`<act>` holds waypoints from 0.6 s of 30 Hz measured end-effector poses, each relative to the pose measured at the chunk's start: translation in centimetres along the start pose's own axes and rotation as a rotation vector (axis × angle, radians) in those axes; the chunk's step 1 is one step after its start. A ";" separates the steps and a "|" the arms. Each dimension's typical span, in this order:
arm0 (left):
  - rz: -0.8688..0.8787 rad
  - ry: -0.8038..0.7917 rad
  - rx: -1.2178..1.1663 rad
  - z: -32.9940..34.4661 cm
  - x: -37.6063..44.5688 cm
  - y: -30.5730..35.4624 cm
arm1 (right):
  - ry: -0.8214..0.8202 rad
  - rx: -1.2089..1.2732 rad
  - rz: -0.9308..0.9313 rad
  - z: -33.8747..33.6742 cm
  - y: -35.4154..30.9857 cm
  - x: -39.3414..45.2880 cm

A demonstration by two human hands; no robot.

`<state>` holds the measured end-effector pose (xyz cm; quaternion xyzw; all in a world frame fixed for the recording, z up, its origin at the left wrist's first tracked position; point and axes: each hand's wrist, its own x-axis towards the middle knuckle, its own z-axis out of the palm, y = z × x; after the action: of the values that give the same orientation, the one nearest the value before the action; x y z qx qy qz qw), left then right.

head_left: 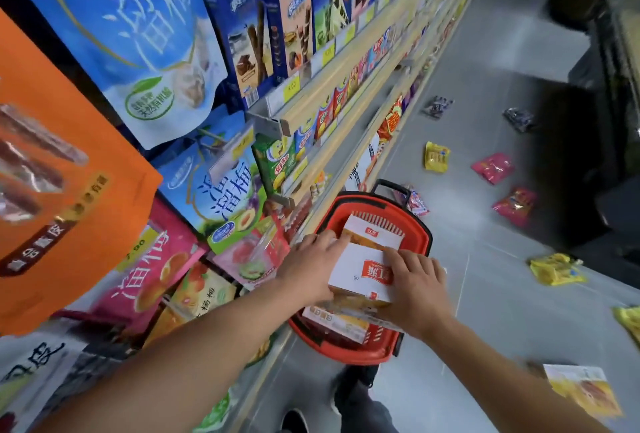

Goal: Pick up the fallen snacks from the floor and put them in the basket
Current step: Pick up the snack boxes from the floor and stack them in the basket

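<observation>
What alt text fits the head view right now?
Both hands, left hand and right hand, hold a white snack box over a red basket beside store shelves; snack packets lie scattered on the grey floor.

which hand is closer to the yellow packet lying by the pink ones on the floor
Right. The right hand holds the white box on the side facing the yellow packet; the left hand grips the shelf side, farther away.

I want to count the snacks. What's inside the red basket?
The red basket holds white-and-orange snack boxes; both hands hold one box on top. Anything under the boxes is hidden.
</observation>
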<state>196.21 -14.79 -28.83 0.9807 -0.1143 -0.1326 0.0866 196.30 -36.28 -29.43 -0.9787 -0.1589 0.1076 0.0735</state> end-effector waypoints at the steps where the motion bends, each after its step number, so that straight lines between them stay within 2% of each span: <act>1: -0.007 -0.011 -0.016 0.2 0.9 0.0 | -0.020 -0.004 -0.007 0.2 0.6 0.8; 8: -0.019 -0.017 -0.100 1.5 9.7 -0.3 | -0.145 0.050 -0.043 0.1 6.6 7.5; 13: -0.045 -0.020 -0.086 3.4 17.5 -0.4 | -0.192 0.073 -0.018 2.3 12.7 12.7; 18: -0.041 -0.006 -0.084 7.0 23.8 -1.8 | -0.253 0.126 0.015 5.7 15.9 18.7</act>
<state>216.93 -19.93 -41.54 0.9780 -0.0886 -0.1419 0.1245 216.95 -44.51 -41.32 -0.9519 -0.1523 0.2405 0.1135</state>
